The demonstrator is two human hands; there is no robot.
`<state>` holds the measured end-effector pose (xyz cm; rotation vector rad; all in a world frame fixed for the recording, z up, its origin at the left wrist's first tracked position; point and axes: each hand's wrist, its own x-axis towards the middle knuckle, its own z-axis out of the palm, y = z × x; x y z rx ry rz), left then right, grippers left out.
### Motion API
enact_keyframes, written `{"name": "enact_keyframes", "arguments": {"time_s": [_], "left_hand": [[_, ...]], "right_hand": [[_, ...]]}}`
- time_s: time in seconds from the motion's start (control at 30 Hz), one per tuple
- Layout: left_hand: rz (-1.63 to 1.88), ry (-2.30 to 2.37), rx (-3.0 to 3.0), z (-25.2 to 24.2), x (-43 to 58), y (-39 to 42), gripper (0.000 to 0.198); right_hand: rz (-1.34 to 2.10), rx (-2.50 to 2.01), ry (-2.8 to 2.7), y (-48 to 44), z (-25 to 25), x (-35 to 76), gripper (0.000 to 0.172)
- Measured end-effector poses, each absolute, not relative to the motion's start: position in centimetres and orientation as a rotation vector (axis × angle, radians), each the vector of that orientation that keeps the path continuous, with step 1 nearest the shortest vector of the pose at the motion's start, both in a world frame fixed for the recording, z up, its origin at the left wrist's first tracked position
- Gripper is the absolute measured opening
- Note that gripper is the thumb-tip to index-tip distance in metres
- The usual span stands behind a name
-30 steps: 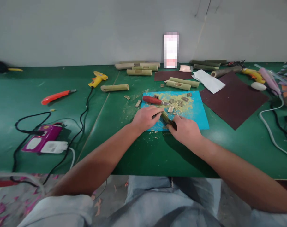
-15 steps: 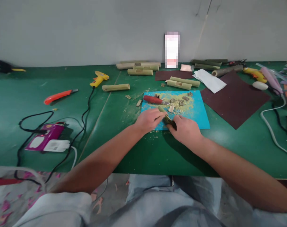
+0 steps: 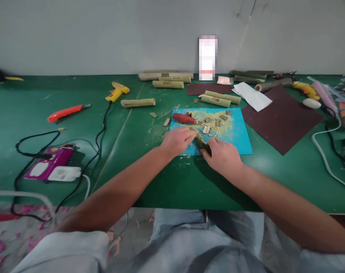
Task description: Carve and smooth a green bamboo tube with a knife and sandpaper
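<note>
The right hand (image 3: pixel 225 156) grips the near end of a bamboo tube (image 3: pixel 200 139) between thumb and fingers; the tube slants away between the hands. At its far end lie the bent fingers of the left hand (image 3: pixel 176 142), their grip impossible to tell. Below is a blue sheet (image 3: pixel 242 138), with a red-handled tool (image 3: pixel 184 118) just beyond the left hand

Right fingers (image 3: pixel 213 143) hold what seems bamboo (image 3: pixel 200 140).
</note>
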<state>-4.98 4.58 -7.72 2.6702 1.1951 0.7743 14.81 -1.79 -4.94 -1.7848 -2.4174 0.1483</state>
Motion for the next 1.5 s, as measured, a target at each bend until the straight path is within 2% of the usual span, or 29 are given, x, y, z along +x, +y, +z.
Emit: {"name": "enact_keyframes", "arguments": {"time_s": [0.53,0.67,0.8,1.27,1.5], "left_hand": [[0.87,1.198,2.727,-8.1,-5.1,4.4,0.037],[0.778,1.141,2.762,-8.2,-5.2,4.6,0.035],[0.876,1.202,2.726,-8.2,-5.1,4.6,0.036],[0.775,1.098,2.714,-8.0,-4.6,4.4,0.033],[0.918,1.277,2.554,-7.6,-5.3,5.7,0.028]], "right_hand": [[0.149,-1.787,-2.404,-1.8,-5.0,14.8,0.025],[0.174,-1.787,-2.398,-1.7,-5.1,14.9,0.025],[0.157,-1.779,-2.365,-1.6,-5.2,15.0,0.026],[0.229,-1.719,-2.336,-0.9,-5.5,15.8,0.025],[0.36,-1.687,-2.285,-0.2,-5.3,16.1,0.021]]}}
